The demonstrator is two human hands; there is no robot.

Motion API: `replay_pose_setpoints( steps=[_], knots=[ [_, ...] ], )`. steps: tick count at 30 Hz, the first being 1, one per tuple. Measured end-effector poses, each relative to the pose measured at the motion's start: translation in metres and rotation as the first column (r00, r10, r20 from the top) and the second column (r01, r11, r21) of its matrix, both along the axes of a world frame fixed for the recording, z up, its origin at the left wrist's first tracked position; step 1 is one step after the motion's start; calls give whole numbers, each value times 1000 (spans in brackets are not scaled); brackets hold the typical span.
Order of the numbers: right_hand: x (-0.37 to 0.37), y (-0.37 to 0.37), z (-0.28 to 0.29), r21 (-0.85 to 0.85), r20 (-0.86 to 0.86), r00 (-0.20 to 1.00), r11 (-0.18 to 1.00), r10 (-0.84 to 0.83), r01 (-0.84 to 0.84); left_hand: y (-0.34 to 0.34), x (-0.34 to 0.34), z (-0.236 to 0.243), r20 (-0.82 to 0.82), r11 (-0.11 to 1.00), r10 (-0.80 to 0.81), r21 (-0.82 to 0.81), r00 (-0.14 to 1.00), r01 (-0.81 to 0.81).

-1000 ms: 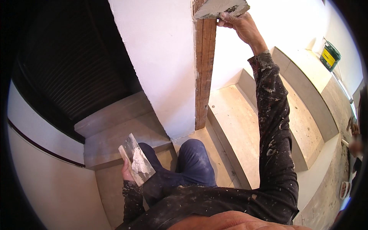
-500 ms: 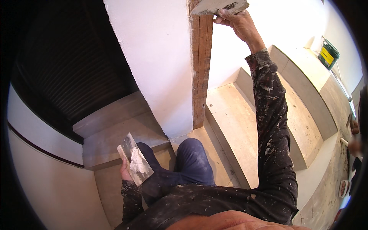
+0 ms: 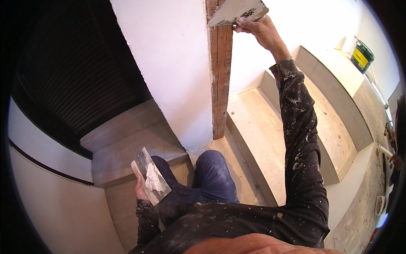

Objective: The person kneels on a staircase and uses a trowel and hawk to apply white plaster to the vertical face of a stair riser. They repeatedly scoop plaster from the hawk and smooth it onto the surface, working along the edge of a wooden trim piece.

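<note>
My right hand, raised at the end of a paint-spattered sleeve, grips a plaster-smeared flat metal trowel against the upper part of a wooden post at the edge of a white wall. Low at centre-left, my left hand is closed on a metal plastering plate, which carries a lump of white plaster. The plate is held beside my blue-trousered knees. The fingers behind it are partly hidden.
Pale steps rise on the right, with a green bucket on the upper level. A dark slatted opening is at left. At the far right edge, another person's hand shows near a pale pipe and a small container.
The trowel in my right hand has moved a little down along the post. The view has shifted slightly. My left hand and its plate stay in much the same place.
</note>
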State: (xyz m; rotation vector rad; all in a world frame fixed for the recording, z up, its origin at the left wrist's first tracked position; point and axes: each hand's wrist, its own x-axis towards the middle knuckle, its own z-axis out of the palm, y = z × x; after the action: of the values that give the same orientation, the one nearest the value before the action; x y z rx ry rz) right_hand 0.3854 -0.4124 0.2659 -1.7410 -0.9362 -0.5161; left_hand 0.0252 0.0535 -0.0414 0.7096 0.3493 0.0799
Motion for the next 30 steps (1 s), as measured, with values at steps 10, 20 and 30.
replay_pose_setpoints(
  steps=[10,20,30],
  knots=[
    [-9,3,-19,0,85,996,999,-41,41,0,1,7,-77,999,-33,-27,996,31],
    [-13,7,-38,126,23,999,991,-41,37,10,2,11,-16,992,-105,-68,994,103],
    [-10,2,-47,154,7,1000,988,1,-2,9,7,9,-81,998,-16,61,997,21]
  ],
)
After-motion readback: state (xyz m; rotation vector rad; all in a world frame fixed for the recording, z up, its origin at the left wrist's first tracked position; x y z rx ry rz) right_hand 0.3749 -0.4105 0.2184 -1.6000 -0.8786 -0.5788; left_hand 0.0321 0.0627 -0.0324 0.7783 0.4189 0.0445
